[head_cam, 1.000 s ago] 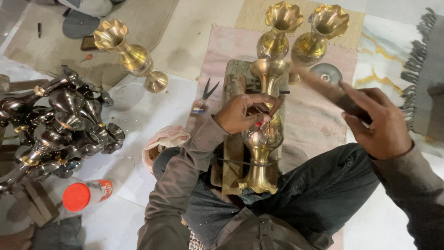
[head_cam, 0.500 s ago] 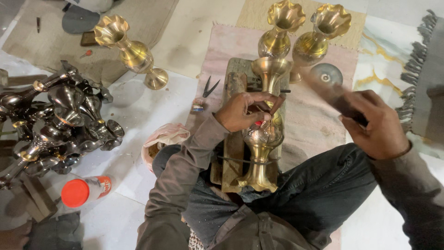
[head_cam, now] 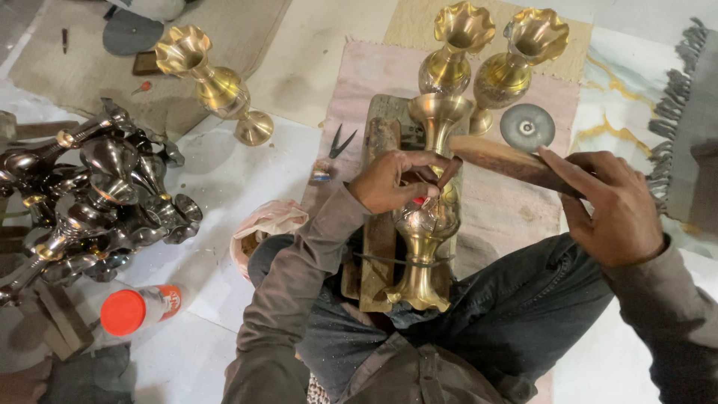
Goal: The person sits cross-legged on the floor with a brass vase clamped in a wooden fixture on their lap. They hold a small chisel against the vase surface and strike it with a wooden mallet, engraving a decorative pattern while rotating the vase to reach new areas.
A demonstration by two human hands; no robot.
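A brass vase (head_cam: 428, 224) lies lengthwise on a wooden block (head_cam: 378, 247) in front of my lap, tied down by a thin band near its foot. My left hand (head_cam: 393, 179) rests on the vase's belly and pinches a small red-tipped tool against the metal. My right hand (head_cam: 609, 206) grips a wooden mallet-like stick (head_cam: 501, 158), whose far end hovers just right of the left hand's fingers.
Two upright brass vases (head_cam: 486, 63) stand beyond the block, beside a grey metal disc (head_cam: 527, 127). Another brass vase (head_cam: 213, 82) lies tilted at upper left. A heap of dark unpolished vases (head_cam: 90, 198) fills the left. A red-capped bottle (head_cam: 138, 308), small pliers (head_cam: 340, 142).
My right hand has swung the wooden stick down and left, closer to the left hand. The left hand stays on the vase.
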